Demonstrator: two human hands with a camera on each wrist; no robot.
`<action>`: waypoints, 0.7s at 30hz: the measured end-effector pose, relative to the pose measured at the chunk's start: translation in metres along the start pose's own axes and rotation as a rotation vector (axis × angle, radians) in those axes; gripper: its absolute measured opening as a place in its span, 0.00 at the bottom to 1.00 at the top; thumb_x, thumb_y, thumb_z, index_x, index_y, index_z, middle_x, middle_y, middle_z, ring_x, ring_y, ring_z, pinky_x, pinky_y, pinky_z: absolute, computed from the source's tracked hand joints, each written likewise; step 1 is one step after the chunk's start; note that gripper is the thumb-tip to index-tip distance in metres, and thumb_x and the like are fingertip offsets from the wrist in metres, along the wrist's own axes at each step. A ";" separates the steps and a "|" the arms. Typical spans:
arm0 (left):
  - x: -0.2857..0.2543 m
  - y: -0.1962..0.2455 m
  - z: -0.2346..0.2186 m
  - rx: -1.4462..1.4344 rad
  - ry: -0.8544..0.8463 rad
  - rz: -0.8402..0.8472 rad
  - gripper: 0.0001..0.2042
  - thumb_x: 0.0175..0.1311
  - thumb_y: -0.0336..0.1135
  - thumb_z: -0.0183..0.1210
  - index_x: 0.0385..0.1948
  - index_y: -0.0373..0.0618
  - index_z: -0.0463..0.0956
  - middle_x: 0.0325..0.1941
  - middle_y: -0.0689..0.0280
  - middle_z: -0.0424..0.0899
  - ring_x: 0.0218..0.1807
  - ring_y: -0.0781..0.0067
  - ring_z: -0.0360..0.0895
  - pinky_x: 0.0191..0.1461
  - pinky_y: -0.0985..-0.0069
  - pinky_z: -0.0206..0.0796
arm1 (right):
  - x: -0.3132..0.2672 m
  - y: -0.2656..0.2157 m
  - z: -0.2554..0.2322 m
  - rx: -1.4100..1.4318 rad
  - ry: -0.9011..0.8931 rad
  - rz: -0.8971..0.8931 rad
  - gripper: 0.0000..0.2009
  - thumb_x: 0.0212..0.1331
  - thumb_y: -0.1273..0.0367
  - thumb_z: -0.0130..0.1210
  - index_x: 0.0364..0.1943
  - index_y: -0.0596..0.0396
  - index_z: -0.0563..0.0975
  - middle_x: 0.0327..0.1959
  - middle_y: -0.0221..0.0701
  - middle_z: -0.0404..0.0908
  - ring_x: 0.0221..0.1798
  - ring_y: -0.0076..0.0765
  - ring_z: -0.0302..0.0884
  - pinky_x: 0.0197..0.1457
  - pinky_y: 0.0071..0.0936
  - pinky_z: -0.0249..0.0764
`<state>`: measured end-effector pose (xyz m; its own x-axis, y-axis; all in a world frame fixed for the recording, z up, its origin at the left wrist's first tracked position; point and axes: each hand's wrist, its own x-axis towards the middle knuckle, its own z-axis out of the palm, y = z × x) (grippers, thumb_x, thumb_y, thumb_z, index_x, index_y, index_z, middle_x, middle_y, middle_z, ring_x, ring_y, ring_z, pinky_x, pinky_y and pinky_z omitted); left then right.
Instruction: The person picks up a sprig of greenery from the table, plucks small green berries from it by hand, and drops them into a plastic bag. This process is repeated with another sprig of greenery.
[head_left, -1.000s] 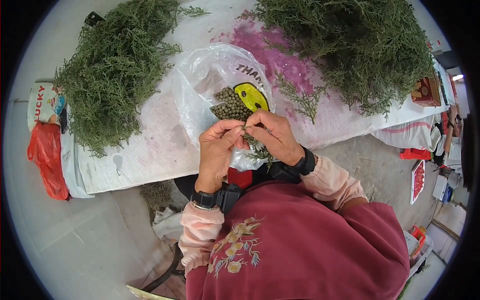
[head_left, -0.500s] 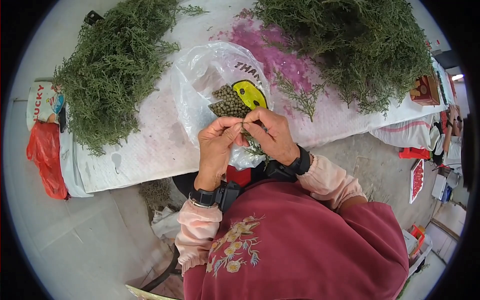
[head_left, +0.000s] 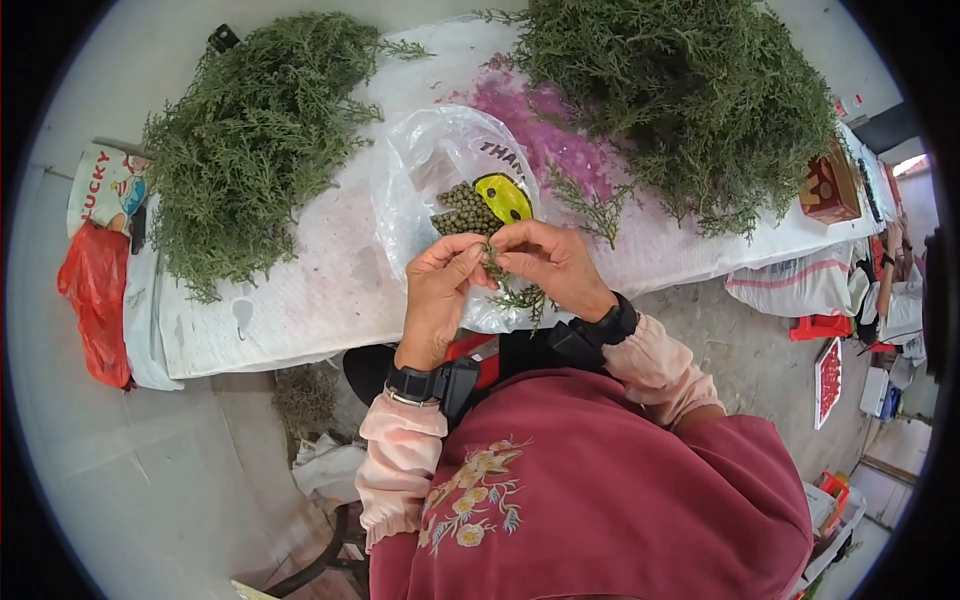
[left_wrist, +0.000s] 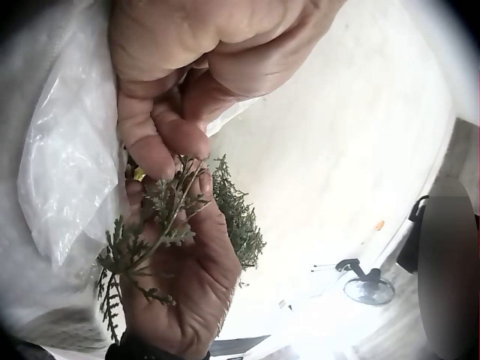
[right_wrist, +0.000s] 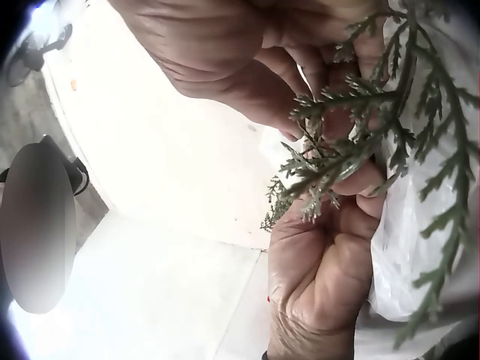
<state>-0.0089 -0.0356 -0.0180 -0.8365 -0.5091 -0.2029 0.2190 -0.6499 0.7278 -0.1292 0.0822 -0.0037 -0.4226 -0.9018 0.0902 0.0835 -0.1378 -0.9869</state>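
Observation:
Both hands meet over the near edge of a clear plastic bag (head_left: 400, 160). My left hand (head_left: 432, 290) pinches a green conifer sprig (head_left: 520, 297) between thumb and forefinger. Close against it, my right hand (head_left: 560, 265) pinches the same sprig, whose leafy end hangs below that palm. In the right wrist view the flat, scaly side shoots of the sprig (right_wrist: 397, 112) spread across the fingers. Small round greenish-brown balls (head_left: 465, 212) lie heaped in the bag, beside its yellow printed patch. Exactly what the fingertips grip at the stem is hidden.
A big heap of conifer branches (head_left: 250, 150) lies on the left of the white-covered table (head_left: 330, 310), another heap (head_left: 690, 120) on the right. One loose sprig (head_left: 597, 208) lies right of the bag. A red bag (head_left: 95, 300) hangs at the table's left end.
The head view has shifted slightly, so the table things appear a little moved. Both hands stay together over the bag, fingertips now slightly more apart, with more of the sprig showing.

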 end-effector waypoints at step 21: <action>0.000 -0.003 -0.004 0.019 0.019 -0.012 0.07 0.59 0.24 0.56 0.37 0.34 0.77 0.29 0.63 0.79 0.24 0.78 0.73 0.32 0.75 0.73 | 0.001 0.017 0.002 -0.279 0.086 -0.057 0.05 0.57 0.72 0.54 0.32 0.59 0.76 0.26 0.23 0.77 0.27 0.14 0.68 0.29 0.15 0.66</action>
<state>-0.0081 -0.0358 -0.0228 -0.8292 -0.5119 -0.2243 0.1991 -0.6457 0.7372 -0.1267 0.0777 -0.0204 -0.4955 -0.8561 0.1468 -0.1889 -0.0588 -0.9802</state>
